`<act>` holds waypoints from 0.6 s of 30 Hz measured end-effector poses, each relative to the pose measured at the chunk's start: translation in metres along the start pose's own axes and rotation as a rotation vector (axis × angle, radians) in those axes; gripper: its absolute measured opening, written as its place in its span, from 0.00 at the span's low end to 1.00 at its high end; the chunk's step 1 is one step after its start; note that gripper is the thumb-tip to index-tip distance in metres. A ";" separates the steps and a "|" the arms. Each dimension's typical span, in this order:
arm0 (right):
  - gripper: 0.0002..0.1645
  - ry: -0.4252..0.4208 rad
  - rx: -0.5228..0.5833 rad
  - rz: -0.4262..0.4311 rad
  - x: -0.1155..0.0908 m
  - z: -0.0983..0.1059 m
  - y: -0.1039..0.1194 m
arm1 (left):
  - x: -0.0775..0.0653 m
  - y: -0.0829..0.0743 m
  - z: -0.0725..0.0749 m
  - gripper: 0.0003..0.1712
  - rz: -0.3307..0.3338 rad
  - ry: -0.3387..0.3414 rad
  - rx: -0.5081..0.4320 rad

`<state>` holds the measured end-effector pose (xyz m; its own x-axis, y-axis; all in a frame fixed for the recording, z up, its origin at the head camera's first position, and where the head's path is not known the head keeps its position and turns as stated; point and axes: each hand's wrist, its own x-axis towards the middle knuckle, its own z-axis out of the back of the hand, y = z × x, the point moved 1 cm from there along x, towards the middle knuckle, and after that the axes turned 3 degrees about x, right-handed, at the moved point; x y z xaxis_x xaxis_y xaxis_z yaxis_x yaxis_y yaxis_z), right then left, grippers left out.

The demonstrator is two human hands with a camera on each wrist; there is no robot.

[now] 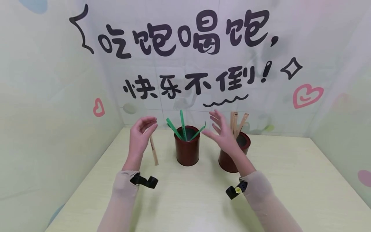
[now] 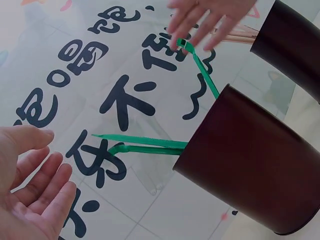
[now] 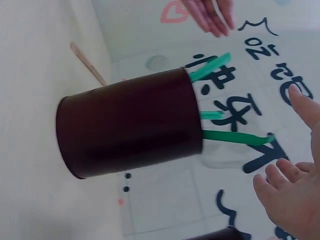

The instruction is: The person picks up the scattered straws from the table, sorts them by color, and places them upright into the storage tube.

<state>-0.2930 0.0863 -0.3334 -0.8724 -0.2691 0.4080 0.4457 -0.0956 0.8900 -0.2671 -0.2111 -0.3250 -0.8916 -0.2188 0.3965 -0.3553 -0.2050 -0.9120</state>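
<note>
In the head view my left hand (image 1: 142,132) is raised above the table at left, its fingers loosely bent and holding nothing. Behind it a light-brown narrow strip (image 1: 154,154) with dark print lies on the table. My right hand (image 1: 223,133), fingers spread, hovers between two dark red cups and holds nothing. The middle cup (image 1: 187,154) contains several thin green strips (image 1: 183,125), one with a bent end. Partly hidden by the right hand and forearm, the right cup (image 1: 227,162) contains several light-brown strips (image 1: 242,122).
A pale wood-look table (image 1: 185,199) extends under both arms. Behind it hangs a white backdrop (image 1: 185,64) with black lettering, and side panels flank the table. Each wrist carries a small black camera, such as the left wrist camera (image 1: 145,181).
</note>
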 end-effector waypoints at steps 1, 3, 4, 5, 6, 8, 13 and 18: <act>0.53 -0.015 0.006 0.011 -0.001 0.004 0.004 | 0.000 0.001 0.001 0.19 0.006 -0.003 -0.003; 0.50 -0.051 0.010 0.031 -0.004 0.014 0.011 | -0.001 0.004 0.003 0.19 0.017 -0.007 -0.006; 0.49 -0.071 0.008 0.037 -0.006 0.020 0.014 | -0.002 0.005 0.005 0.19 0.022 -0.008 -0.005; 0.48 -0.094 0.002 0.046 -0.007 0.025 0.017 | -0.003 0.007 0.006 0.19 0.028 -0.010 -0.004; 0.47 -0.117 -0.005 0.055 -0.009 0.031 0.020 | -0.003 0.009 0.008 0.19 0.032 -0.015 -0.008; 0.46 -0.169 -0.019 0.064 -0.012 0.043 0.025 | -0.004 0.013 0.011 0.19 0.042 -0.025 -0.010; 0.45 -0.283 -0.080 0.044 -0.023 0.068 0.025 | -0.003 0.024 0.019 0.20 0.070 -0.050 -0.020; 0.49 -0.325 -0.144 -0.036 -0.035 0.087 0.011 | -0.002 0.035 0.025 0.20 0.109 -0.049 -0.015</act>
<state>-0.2751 0.1780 -0.3205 -0.8960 0.0532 0.4409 0.4171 -0.2396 0.8767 -0.2703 -0.2418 -0.3548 -0.9104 -0.2858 0.2990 -0.2612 -0.1633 -0.9514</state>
